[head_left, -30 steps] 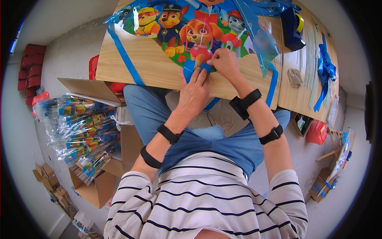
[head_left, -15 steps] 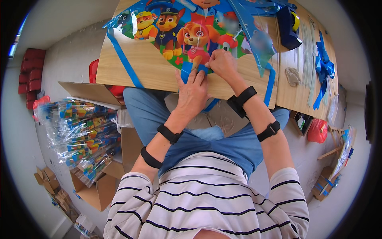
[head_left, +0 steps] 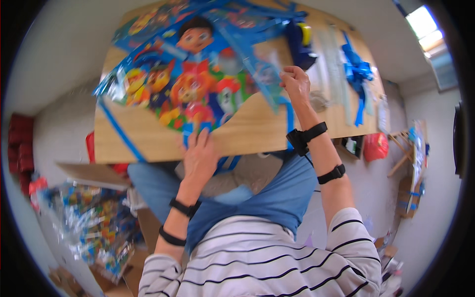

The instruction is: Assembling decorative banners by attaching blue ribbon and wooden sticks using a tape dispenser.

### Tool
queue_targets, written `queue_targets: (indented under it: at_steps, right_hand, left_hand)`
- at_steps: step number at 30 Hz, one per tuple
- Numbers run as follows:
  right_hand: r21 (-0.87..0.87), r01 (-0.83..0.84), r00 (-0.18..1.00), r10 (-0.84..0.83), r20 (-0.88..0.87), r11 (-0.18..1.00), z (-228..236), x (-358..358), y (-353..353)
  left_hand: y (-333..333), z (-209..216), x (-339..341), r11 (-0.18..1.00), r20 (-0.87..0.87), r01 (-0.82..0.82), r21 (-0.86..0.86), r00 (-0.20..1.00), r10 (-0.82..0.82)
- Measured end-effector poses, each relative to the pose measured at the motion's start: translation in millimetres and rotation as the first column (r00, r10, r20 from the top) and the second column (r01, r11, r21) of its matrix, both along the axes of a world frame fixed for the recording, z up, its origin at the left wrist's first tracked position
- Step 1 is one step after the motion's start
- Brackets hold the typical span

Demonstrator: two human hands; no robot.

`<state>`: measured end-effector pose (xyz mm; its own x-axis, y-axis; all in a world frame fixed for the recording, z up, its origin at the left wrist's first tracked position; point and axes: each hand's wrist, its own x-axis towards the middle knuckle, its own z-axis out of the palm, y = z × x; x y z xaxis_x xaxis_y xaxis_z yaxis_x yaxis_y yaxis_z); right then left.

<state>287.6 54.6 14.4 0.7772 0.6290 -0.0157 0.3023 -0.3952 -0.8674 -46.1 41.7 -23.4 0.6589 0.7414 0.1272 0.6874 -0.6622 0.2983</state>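
A shiny plastic sheet (head_left: pixel 193 94) printed with cartoon characters, blue along its edges, is spread on the wooden table (head_left: pixel 247 141). Its curved lower end points toward me, with a short blue strip (head_left: pixel 188 129) at the tip. My left hand (head_left: pixel 200 156) rests there, fingers outstretched and pressing the strip and the sheet's tip. To the right, my right hand (head_left: pixel 297 86) is raised near the dark blue tape dispenser (head_left: pixel 299 47), which has a yellow core. Its fingers are curled into a pinch; blur hides whatever may be between them.
Blue ribbons (head_left: pixel 121 129) hang over the table's front edge. Right of the dispenser lie thin pale rods (head_left: pixel 329 64) and a blue ribbon bundle (head_left: pixel 356 74). A pile of printed plastic packages (head_left: pixel 94 222) sits at lower left; a red bag (head_left: pixel 376 147) stands right of the table.
My right hand has left the sheet's tip and moved right toward the tape dispenser. My left hand stays on the blue strip. The whole view has turned, so the table appears further left.
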Motion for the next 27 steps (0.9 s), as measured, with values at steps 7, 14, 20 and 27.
queue_targets:
  at_steps: [7, 14, 20, 27]
  right_hand:
    - [0.208, 0.387, 0.883, -0.295, -0.366, 0.899, 31, 127, -8]
    - [0.004, 0.297, 0.853, -0.263, -0.451, 0.955, 41, 157, 26]
    - [-0.023, 0.210, 0.816, -0.188, -0.547, 0.977, 32, 180, 23]
    - [0.203, 0.233, 0.772, -0.054, -0.633, 0.951, 22, 174, 5]
  left_hand:
    - [-1, 9, 4, 0.999, -0.039, 0.027, -0.041, 0.999, -0.029]
    - [-1, 13, 6, 0.999, -0.073, 0.025, -0.045, 0.997, -0.028]
    - [-2, 13, 7, 0.998, -0.068, 0.023, -0.054, 0.997, -0.027]
    - [-2, 13, 6, 0.998, -0.080, 0.017, -0.059, 0.997, -0.022]
